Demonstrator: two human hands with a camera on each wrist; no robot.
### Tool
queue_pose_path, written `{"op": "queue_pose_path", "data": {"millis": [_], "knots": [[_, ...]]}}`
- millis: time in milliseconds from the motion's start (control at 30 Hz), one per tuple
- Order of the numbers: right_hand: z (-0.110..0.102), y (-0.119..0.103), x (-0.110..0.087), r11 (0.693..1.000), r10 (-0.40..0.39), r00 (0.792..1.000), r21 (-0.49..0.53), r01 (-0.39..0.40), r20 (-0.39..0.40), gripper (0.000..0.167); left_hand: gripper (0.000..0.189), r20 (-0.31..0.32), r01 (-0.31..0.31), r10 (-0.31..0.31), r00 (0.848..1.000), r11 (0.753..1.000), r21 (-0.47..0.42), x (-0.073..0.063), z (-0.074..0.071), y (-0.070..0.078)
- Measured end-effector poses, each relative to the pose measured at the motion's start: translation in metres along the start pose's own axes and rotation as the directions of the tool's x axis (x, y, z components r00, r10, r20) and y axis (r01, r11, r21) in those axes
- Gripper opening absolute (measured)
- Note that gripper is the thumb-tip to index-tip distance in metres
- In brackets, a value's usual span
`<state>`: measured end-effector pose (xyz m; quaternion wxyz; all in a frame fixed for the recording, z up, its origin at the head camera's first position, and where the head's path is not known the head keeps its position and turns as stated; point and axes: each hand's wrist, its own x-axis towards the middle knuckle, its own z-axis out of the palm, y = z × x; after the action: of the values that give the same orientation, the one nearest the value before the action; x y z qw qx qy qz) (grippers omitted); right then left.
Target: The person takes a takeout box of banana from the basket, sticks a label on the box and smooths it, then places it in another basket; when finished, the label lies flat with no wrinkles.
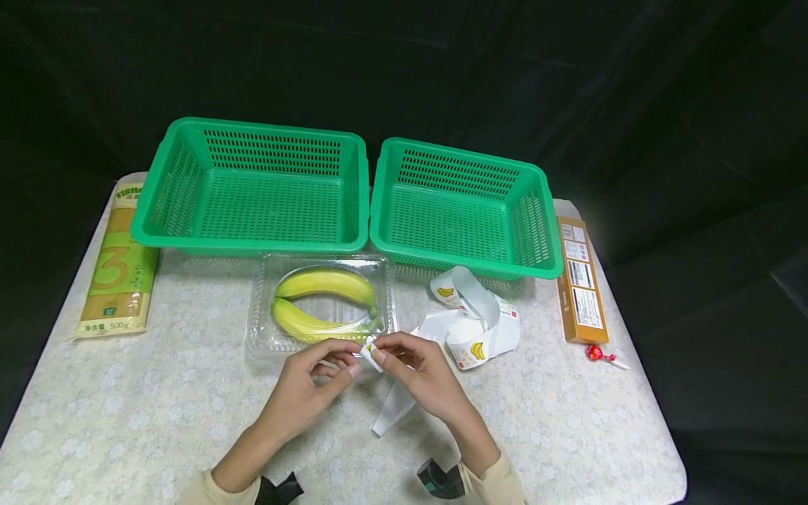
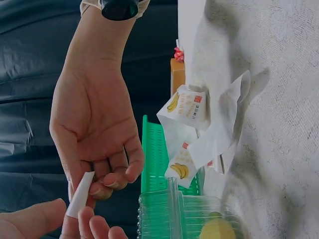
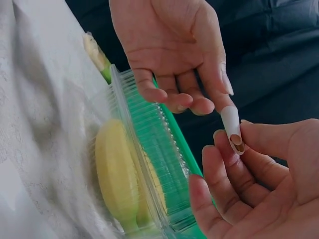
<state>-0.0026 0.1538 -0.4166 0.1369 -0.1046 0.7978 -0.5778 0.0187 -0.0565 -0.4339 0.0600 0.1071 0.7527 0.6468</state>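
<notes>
Here, two bananas [image 1: 325, 282] inside clear box [image 1: 260, 315], right hand [image 1: 428, 373] pinching label [image 3: 230, 121].

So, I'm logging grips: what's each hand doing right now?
Left hand: open, touching the white label.
Right hand: closed, pinching the white label.

Near the counter's [image 1: 536, 435] left edge I can read a big 3 [image 1: 109, 268] on the yellow-green packet [image 1: 126, 231], with 净含量 500g [image 1: 113, 326] along its near end. The brown box [image 1: 570, 315] at the right edge carries a barcode [image 1: 566, 231] and white panels [image 1: 587, 306] of tiny, illegible print. Well in from there, the paper strip [image 1: 505, 333] shows banana pictures [image 1: 477, 349] and red squares [image 2: 198, 98]; its lettering is too faint.
</notes>
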Motion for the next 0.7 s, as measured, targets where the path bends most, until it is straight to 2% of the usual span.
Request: {"op": "queue_pose_path", "data": {"millis": [267,433,533,700], "knots": [[0.0,0.004,0.002,1.0,0.012,1.0,0.02,-0.012,0.002,0.02,0.021,0.077,-0.026,0.028,0.997,0.999,-0.028,0.0,-0.004,-0.004],[0.0,0.006,0.003,0.998,0.041,0.999,0.055,-0.042,0.018,0.02,0.018,0.094,-0.082,0.081,0.992,0.997,0.008,-0.001,-0.004,-0.008],[0.0,0.007,0.004,0.996,0.04,0.999,0.078,-0.041,0.024,0.021,0.016,0.126,-0.129,0.124,0.984,0.991,0.025,-0.002,-0.004,-0.01],[0.001,0.008,0.005,0.995,0.031,0.999,0.095,-0.034,0.03,0.02,0.017,0.173,-0.153,0.142,0.975,0.987,0.056,-0.004,0.0,-0.012]]}}
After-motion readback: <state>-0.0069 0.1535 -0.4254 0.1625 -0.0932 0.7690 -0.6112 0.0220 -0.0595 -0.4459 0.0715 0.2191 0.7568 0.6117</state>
